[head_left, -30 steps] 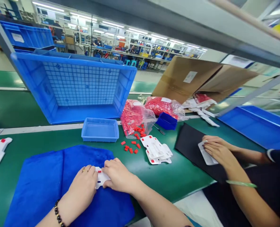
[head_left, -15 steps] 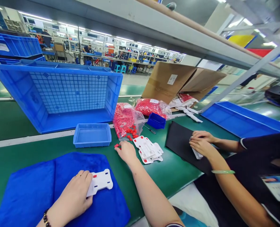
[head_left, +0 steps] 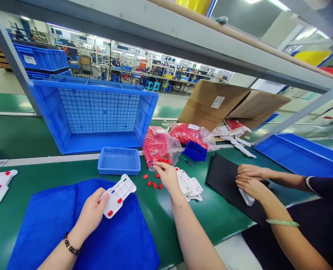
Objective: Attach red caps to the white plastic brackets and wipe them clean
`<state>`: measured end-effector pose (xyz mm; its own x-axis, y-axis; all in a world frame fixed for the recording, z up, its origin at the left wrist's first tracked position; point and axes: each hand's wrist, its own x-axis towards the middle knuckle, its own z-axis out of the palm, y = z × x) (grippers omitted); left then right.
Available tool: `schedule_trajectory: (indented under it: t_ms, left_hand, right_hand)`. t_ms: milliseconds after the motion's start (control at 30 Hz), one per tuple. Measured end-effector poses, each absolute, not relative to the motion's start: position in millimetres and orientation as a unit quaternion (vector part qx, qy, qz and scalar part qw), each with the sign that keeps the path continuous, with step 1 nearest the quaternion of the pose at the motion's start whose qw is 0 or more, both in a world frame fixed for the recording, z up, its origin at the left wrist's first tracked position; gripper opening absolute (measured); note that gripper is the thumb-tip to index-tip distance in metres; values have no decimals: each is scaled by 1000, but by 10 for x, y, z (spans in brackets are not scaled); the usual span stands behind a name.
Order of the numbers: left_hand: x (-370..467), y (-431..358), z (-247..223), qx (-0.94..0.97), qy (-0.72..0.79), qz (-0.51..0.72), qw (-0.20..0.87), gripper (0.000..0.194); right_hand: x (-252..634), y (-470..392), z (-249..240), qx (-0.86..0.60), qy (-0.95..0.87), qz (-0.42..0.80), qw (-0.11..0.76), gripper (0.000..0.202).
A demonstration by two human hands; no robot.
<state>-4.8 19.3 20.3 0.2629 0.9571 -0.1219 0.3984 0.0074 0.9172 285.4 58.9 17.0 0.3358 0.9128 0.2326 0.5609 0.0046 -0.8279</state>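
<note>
One green bench (head_left: 160, 215) lies beneath the left hand (head_left: 92, 212) and the right hand (head_left: 167, 178). Beyond the left hand, a large blue crate (head_left: 99, 108) stands with its open side facing both hands; a cardboard box (head_left: 202, 105) is well beyond the right. Under the left hand spreads a blue cloth (head_left: 51, 221). Well right of the right hand, a co-worker's hands (head_left: 250, 183) hold a white part (head_left: 247, 197) over a black sheet (head_left: 222, 172). Just past the right fingertips sits a clear bag of red pieces (head_left: 153, 142). A light blue tray (head_left: 119, 170) lies ahead of and between the two hands, and a stack of white plates (head_left: 190, 185) just right of the right hand. The left hand grips a white plate (head_left: 116, 202) between thumb and fingers, tilted above the cloth, two red inserts (head_left: 110, 213) in its near end. At the bag's near edge, the right hand's thumb and fingertips are close together; whether they pinch anything I cannot tell. Loose red pieces (head_left: 154, 185) lie just left of that hand.
</note>
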Motion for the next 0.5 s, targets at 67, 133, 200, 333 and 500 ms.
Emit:
schedule_trajectory:
  t_ms: [67, 133, 200, 333, 500]
  left_hand:
    - [-47, 204, 217, 507, 507, 354, 600, 25]
    - [-38, 207, 243, 396, 479, 391, 679, 24]
    - [-30, 207, 268, 338, 462, 414, 708, 28]
    - [-36, 211, 280, 302, 458, 455, 702, 24]
    - [-50, 222, 256, 283, 459, 483, 689, 23]
  right_hand:
    - [2785, 702, 285, -654, -579, 220, 435, 26]
    - [2668, 855, 412, -640, -640, 225, 360, 23]
    - [2522, 1029, 521, -639, -705, 189, 244, 23]
    - [2221, 1334, 569, -651, -749, 96, 72, 19]
    - [1994, 1484, 392, -672, -739, 39, 18, 16]
